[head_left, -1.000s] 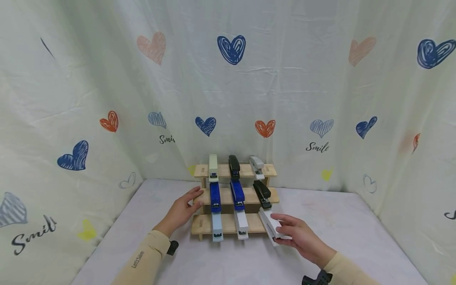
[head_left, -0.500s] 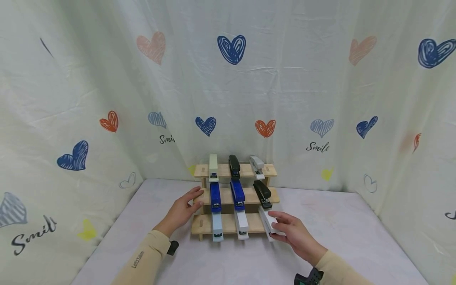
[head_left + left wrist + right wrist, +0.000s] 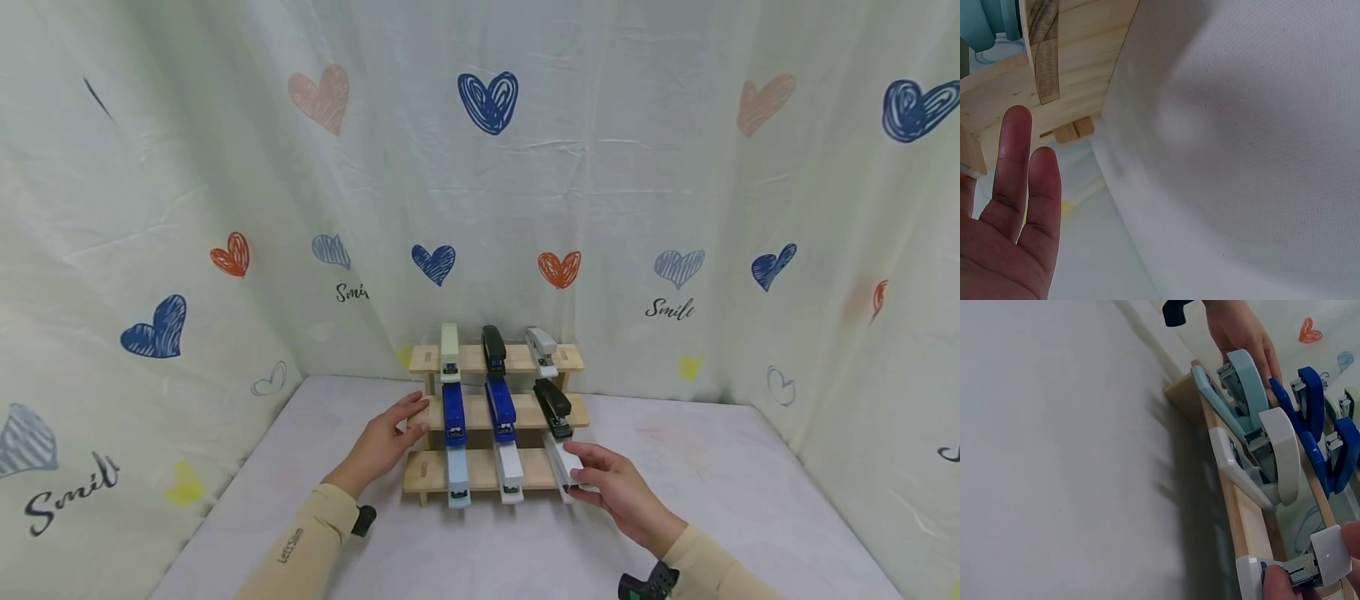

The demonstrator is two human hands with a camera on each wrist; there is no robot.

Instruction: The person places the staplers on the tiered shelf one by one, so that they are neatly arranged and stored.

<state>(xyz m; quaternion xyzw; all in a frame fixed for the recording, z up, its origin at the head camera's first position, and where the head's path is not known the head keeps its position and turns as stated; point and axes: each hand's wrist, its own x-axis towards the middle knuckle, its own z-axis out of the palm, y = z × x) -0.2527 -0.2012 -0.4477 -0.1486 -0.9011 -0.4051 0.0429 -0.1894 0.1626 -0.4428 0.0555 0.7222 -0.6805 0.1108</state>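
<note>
At the right end of the lowest tier of a wooden three-tier rack [image 3: 423,472], my right hand [image 3: 630,502] pinches a white stapler [image 3: 558,460] between thumb and fingers. The right wrist view has this stapler [image 3: 1333,555] at the lower right, its base on the shelf board. My left hand [image 3: 378,442] touches the rack's left end at the middle tier with extended fingers [image 3: 1012,153]. A second white stapler [image 3: 508,468] and a light blue stapler [image 3: 457,479] share the lowest tier.
Two blue staplers [image 3: 453,410] and a black stapler [image 3: 553,404] stand on the middle tier. Cream [image 3: 448,346], black [image 3: 492,346] and grey-white [image 3: 540,343] staplers line the top tier. A heart-printed curtain [image 3: 615,208] hangs behind the white table [image 3: 675,467].
My right hand has moved slightly left and away from me, bringing the white stapler farther onto the lowest tier. The left hand keeps its place.
</note>
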